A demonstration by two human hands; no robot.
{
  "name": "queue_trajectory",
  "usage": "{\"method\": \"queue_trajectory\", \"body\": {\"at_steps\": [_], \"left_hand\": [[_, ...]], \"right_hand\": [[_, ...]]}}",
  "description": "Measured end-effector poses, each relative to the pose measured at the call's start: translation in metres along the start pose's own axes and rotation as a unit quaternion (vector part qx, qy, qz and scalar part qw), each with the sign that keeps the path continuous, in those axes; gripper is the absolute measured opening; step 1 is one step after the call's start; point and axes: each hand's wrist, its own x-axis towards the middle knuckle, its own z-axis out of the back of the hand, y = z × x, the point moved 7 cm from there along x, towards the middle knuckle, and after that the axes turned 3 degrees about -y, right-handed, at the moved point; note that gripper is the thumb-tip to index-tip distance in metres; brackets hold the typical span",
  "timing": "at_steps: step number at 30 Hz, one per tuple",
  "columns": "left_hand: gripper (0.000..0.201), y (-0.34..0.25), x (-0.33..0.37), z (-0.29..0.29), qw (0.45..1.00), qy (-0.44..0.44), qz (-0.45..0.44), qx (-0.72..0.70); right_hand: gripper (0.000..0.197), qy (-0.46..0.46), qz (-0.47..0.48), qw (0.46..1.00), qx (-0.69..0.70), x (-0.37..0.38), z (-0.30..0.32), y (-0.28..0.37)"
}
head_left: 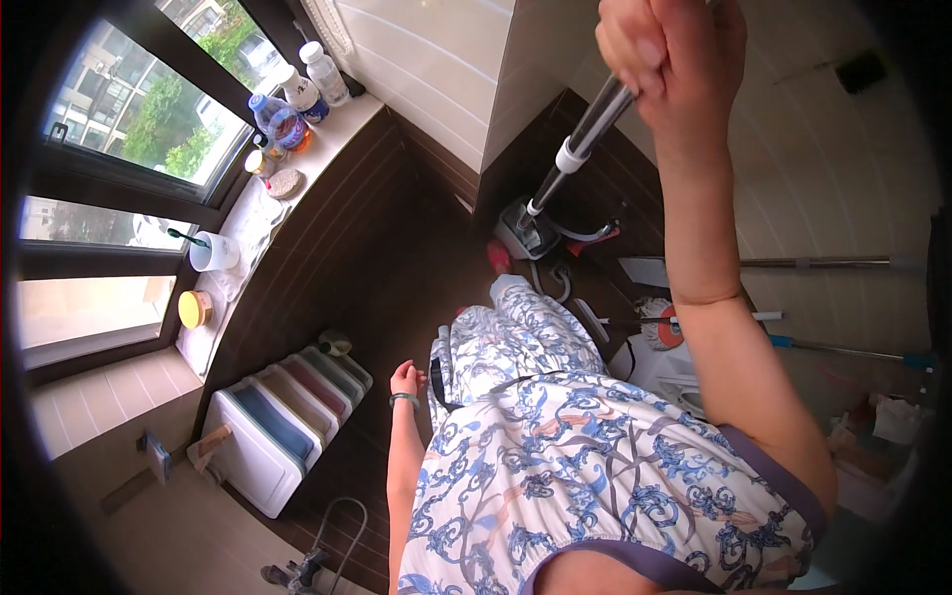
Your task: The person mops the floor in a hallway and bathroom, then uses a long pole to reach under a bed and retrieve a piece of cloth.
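Observation:
My right hand [674, 50] is raised at the top of the view, its fingers wrapped round a shiny metal mop pole [595, 124] with a white collar. The pole slants down to a small grey-and-white bucket [526, 230] on the dark floor, close to my red shoe [499, 256]. What is fixed to the pole's lower end is hidden in the bucket. My left hand [407, 379] hangs low by my patterned clothes, a bracelet on its wrist. Its fingers are loosely bent and apart, with nothing in them.
Bottles [302, 94], a white cup [212, 251] and a yellow-lidded jar [195, 309] line the windowsill at left. Below stands a white drawer unit [263, 446]. A shower tap [297, 575] is at lower left. Several poles [823, 263] lean at right, near a white-and-orange round thing [662, 325].

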Motion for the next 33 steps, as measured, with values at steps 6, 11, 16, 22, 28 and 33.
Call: {"method": "queue_trajectory", "body": {"at_steps": [6,11,16,22,28,33], "left_hand": [[0.021,0.029,-0.01,0.019,1.0,-0.017,0.024,-0.001],[0.019,0.038,-0.008,0.015,1.0,-0.012,0.024,0.007],[0.019,0.009,0.006,0.001,0.999,0.018,0.007,0.049],[0.022,-0.074,0.028,-0.043,0.992,0.097,-0.043,0.076],[0.017,-0.132,0.068,-0.058,0.966,0.188,-0.136,0.111],[0.007,-0.164,0.077,-0.122,0.867,0.305,-0.198,0.342]], "right_hand": [[0.02,-0.216,0.071,0.941,-0.252,0.008,0.037,0.01],[0.023,-0.322,0.113,0.869,-0.359,0.013,0.074,0.03],[0.023,-0.349,0.146,0.803,-0.461,0.034,0.109,0.024],[0.048,-0.236,0.136,0.801,-0.533,0.016,0.136,0.013],[0.015,-0.289,-0.165,0.786,-0.521,-0.183,0.173,-0.029],[0.003,-0.363,-0.35,0.699,-0.506,-0.425,0.155,-0.041]]}}
